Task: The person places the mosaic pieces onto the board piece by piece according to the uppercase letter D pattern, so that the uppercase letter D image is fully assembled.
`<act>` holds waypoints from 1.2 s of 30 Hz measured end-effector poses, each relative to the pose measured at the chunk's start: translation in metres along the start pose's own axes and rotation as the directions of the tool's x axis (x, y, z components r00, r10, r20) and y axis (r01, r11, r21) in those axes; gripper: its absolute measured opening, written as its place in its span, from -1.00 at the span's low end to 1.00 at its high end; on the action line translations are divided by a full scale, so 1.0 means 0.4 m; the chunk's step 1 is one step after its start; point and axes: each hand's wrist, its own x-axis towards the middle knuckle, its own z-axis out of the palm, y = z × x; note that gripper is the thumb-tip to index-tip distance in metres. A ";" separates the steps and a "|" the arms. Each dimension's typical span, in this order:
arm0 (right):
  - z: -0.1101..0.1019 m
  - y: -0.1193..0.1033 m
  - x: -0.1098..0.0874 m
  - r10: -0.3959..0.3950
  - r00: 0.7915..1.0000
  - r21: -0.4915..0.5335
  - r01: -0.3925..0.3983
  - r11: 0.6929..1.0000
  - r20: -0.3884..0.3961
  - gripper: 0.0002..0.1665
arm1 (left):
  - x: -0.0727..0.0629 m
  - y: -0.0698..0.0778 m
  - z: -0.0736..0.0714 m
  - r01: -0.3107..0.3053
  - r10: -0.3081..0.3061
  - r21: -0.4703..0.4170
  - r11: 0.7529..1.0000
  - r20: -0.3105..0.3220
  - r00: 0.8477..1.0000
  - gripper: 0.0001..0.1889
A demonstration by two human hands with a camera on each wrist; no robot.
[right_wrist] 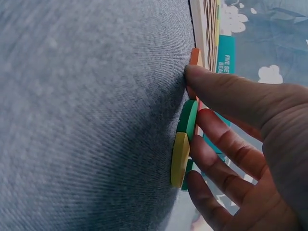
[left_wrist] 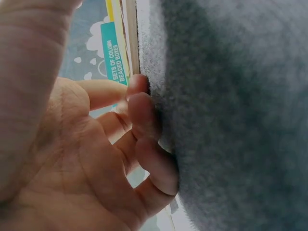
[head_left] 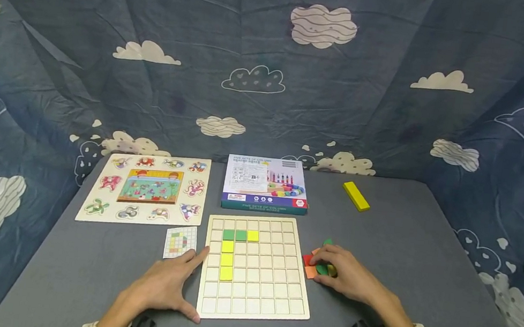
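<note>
A pale wooden grid board (head_left: 254, 270) lies on the table with two green squares and several yellow ones (head_left: 226, 260) in its cells. My left hand (head_left: 165, 285) rests at its left side, index finger at the edge and thumb near the lower left corner. To the right of the board, my right hand (head_left: 348, 275) is over a small cluster of loose pieces. In the right wrist view its thumb touches an orange piece (right_wrist: 194, 57); other fingertips are right by a green rounded piece (right_wrist: 188, 118) and a yellow piece (right_wrist: 180, 159). The hand partly hides the cluster.
A small pattern card (head_left: 180, 241) lies by my left fingers. Behind it is a wooden picture puzzle (head_left: 104, 206). A boxed bead set (head_left: 264, 185) sits behind the grid board, and a yellow bar (head_left: 356, 196) lies at the back right.
</note>
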 end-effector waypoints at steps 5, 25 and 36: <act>-0.004 -0.001 0.001 -0.010 1.000 -0.023 0.010 1.000 -0.005 -0.73 | -0.001 -0.002 -0.001 -0.012 0.012 0.009 1.000 -0.014 1.000 0.45; -0.012 -0.008 0.009 -0.051 0.999 -0.097 0.050 0.994 -0.014 -0.78 | -0.002 -0.004 -0.005 0.005 -0.005 0.005 1.000 -0.010 1.000 0.40; -0.013 -0.020 0.010 0.013 0.999 -0.103 -0.010 0.995 0.030 -0.77 | -0.002 -0.008 -0.007 0.001 -0.001 0.012 1.000 -0.001 1.000 0.39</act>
